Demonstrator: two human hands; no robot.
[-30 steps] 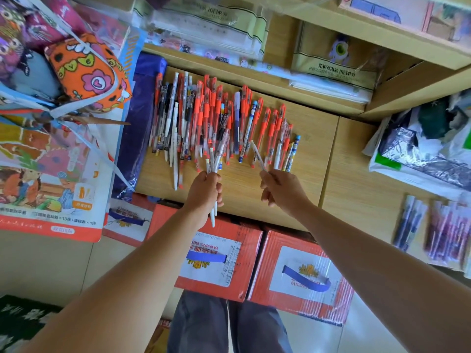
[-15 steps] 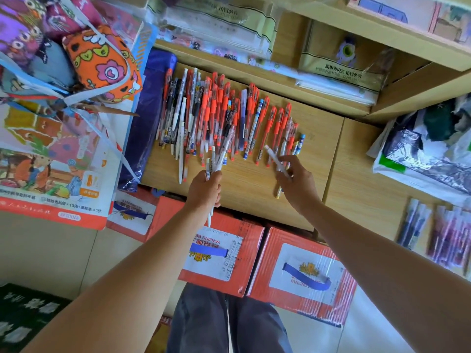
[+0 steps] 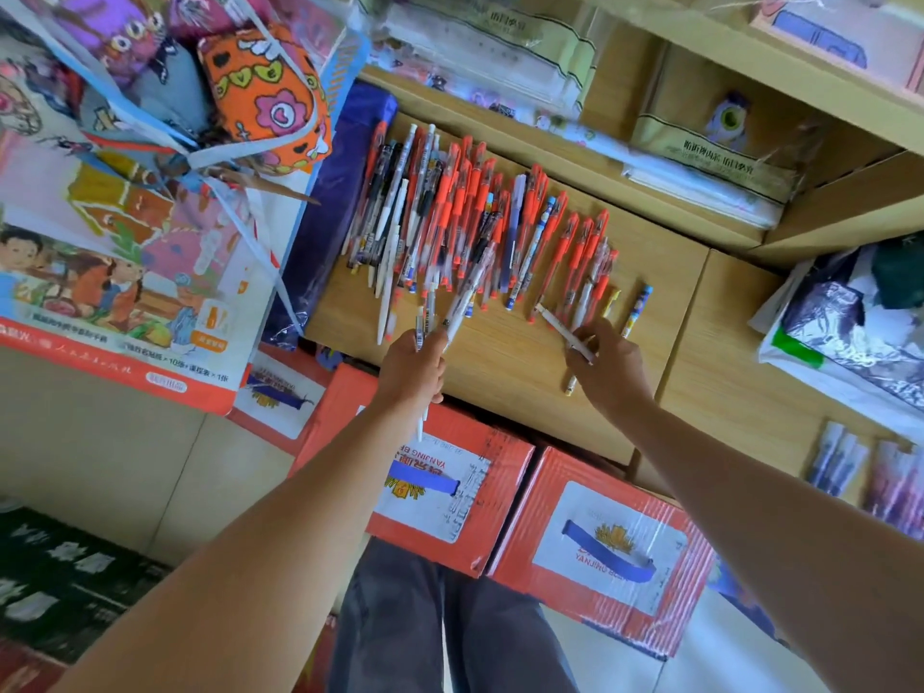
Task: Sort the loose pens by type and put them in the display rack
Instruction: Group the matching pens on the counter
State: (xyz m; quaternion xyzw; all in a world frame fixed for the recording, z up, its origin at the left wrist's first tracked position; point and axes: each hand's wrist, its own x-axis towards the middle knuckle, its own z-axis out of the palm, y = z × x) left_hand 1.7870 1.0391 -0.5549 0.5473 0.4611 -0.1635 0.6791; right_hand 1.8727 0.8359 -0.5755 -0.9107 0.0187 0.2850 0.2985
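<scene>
A spread of loose pens (image 3: 480, 222), mostly orange-capped with some white, black and blue ones, lies on a wooden shelf top (image 3: 505, 352). My left hand (image 3: 412, 367) grips a small bundle of white pens (image 3: 452, 312) at the pile's front edge, their tips fanning up over the pile. My right hand (image 3: 607, 365) holds one white pen (image 3: 562, 330) slantwise and rests at the right end of the row, over a yellowish pen (image 3: 570, 385). A lone blue-capped pen (image 3: 637, 310) lies furthest right. No display rack is visible.
Red cartons (image 3: 595, 547) stand below the shelf front. A dark blue packet (image 3: 340, 202) borders the pile on the left, next to hanging bags and posters (image 3: 125, 252). Bagged goods (image 3: 850, 312) and packed pens (image 3: 840, 462) sit on the right. Shelves with stationery packets (image 3: 700, 162) rise behind.
My right hand, still holding the white pen, has moved down and right to the row's right end. My left hand keeps its bundle in much the same place.
</scene>
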